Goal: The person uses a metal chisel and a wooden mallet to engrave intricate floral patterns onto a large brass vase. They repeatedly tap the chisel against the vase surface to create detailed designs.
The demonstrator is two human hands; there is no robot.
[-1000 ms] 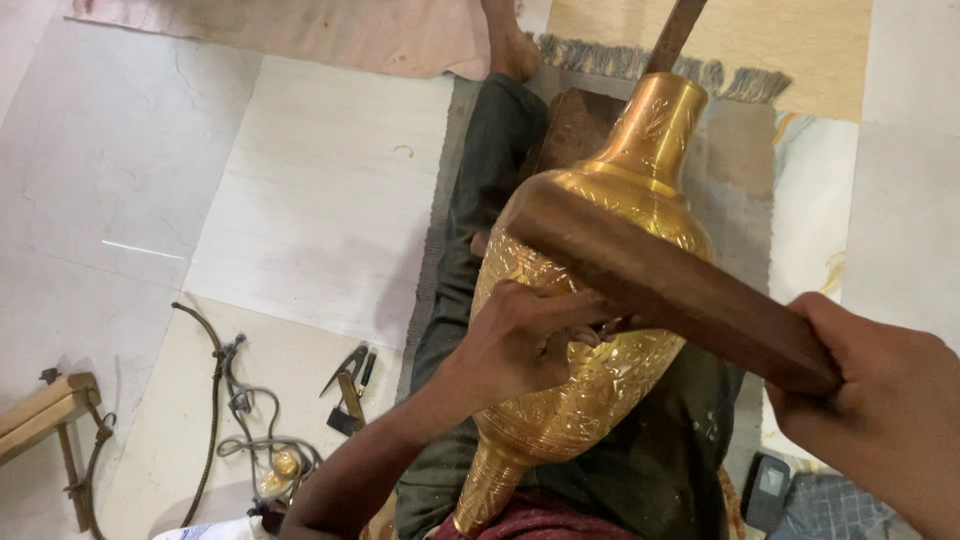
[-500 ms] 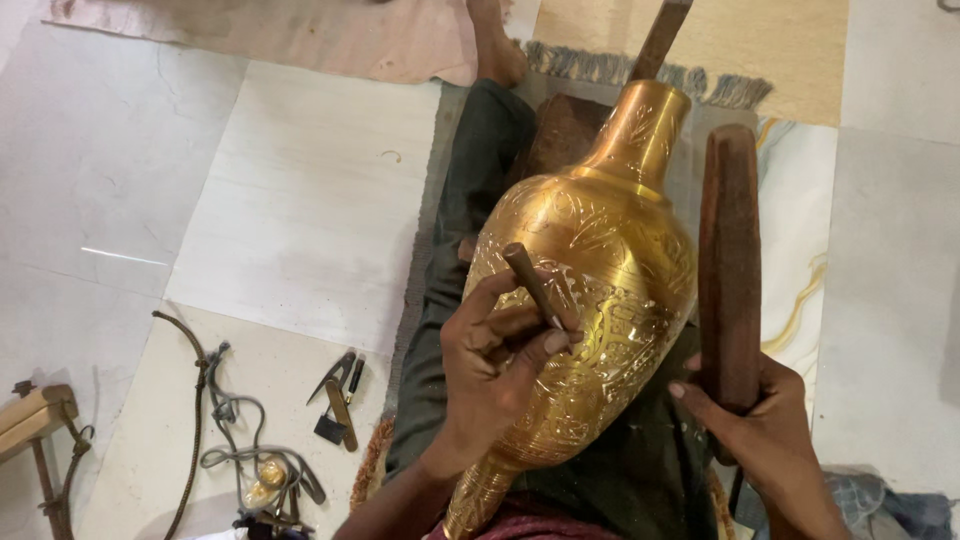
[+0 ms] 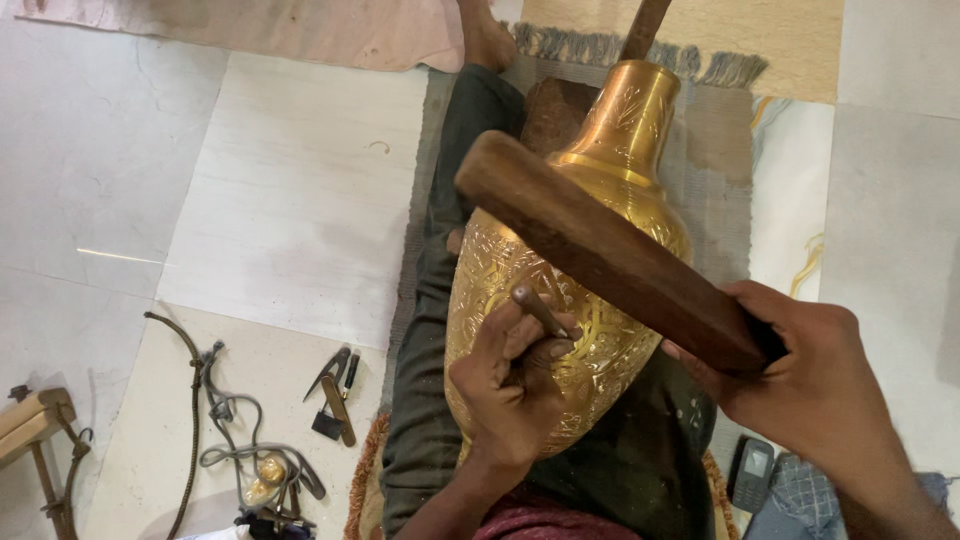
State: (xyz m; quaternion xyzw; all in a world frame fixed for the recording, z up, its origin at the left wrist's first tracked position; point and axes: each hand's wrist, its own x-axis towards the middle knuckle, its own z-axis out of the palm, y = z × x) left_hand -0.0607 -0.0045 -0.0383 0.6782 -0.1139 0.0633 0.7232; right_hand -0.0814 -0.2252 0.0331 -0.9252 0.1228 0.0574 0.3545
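A large engraved brass vase (image 3: 620, 180) lies across my lap, its neck pointing away from me. My left hand (image 3: 510, 385) rests on the vase's belly and grips a small metal chisel (image 3: 540, 310), whose tip is set against the engraved surface. My right hand (image 3: 800, 380) holds one end of a thick brown wooden mallet block (image 3: 600, 250). The block slants up to the left, over the vase and just above the chisel's head.
My legs in dark trousers (image 3: 440, 300) stretch out over a grey mat. On the pale tiled floor to the left lie small pliers and tools (image 3: 335, 395), a cord with a brass fitting (image 3: 235, 440) and a wooden stand (image 3: 35, 420). A phone (image 3: 752, 472) lies at my right.
My right hand has swung the wooden block from upright at the right of the vase down to a slant over the chisel. The left hand has stayed on the vase.
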